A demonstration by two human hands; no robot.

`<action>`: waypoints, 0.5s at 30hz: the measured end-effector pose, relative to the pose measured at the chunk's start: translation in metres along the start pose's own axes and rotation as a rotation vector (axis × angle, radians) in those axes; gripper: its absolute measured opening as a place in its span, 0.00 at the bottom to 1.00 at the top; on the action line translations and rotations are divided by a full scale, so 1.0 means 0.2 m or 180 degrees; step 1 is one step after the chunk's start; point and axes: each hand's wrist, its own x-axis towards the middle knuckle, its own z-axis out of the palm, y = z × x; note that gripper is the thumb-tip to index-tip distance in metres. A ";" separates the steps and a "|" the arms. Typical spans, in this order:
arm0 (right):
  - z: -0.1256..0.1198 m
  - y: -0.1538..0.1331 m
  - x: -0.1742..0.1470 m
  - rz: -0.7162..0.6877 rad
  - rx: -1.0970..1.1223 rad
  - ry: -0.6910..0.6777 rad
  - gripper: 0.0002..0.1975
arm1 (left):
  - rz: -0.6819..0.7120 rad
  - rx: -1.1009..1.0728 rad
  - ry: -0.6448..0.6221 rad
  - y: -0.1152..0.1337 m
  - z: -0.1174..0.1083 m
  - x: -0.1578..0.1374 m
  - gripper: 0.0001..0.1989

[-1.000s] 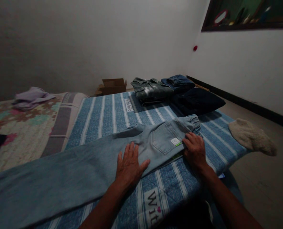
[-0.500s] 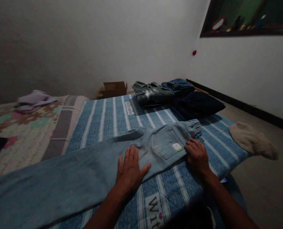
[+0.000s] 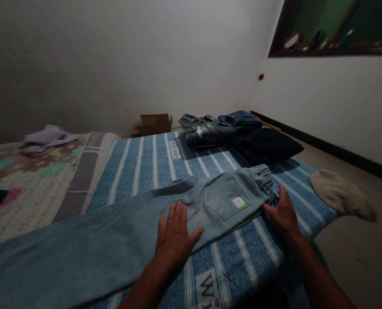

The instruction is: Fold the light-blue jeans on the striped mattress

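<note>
A pair of light blue jeans lies folded lengthwise across the bed, its back pocket with a white and green tag facing up. The elastic waistband end points right. My left hand rests flat on the jeans below the pocket, fingers stretched and thumb out to the side. At the waistband's near corner is my right hand, thumb touching the edge and fingers spread apart from it.
Folded clothes lie at the bed's far side: a grey denim garment, blue jeans and a dark garment. A beige knitted cloth hangs over the right edge. Left are a lilac cloth and, farther back, a cardboard box.
My right hand has shifted right, from the jeans beside the tag to the waistband's edge, and its fingers have spread. My left hand stays in place on the jeans.
</note>
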 end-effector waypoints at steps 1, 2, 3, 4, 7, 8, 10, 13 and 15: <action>0.00 0.00 0.02 0.0141 0.0063 -0.0121 0.46 | 0.0007 -0.0004 0.0003 0.00 0.00 0.00 0.37; -0.01 0.00 0.03 0.0259 0.0113 -0.0225 0.46 | 0.0004 -0.0006 0.0005 0.00 0.00 0.00 0.37; -0.01 0.00 0.05 0.0351 0.0149 -0.0313 0.46 | -0.0005 -0.0007 0.0003 0.00 0.00 0.00 0.37; -0.01 -0.01 0.06 0.0424 0.0175 -0.0371 0.46 | -0.0016 -0.0009 0.0004 0.00 0.00 0.00 0.36; -0.01 -0.01 0.08 0.0559 0.0200 -0.0380 0.44 | -0.0022 0.0005 0.0023 0.00 0.00 0.00 0.36; -0.01 0.00 0.08 0.0551 0.0191 -0.0356 0.42 | -0.0016 0.0017 0.0022 0.00 0.00 0.00 0.36; 0.00 0.02 0.09 0.0453 0.0106 -0.0324 0.37 | -0.0018 0.0037 0.0002 0.00 -0.01 0.00 0.37; 0.01 0.05 0.11 0.0242 -0.0200 -0.0349 0.29 | -0.0038 0.0048 -0.0022 0.00 -0.01 0.00 0.37; 0.01 0.08 0.13 0.0222 -0.0428 -0.0336 0.26 | -0.0026 0.0072 0.0043 0.00 -0.01 0.00 0.36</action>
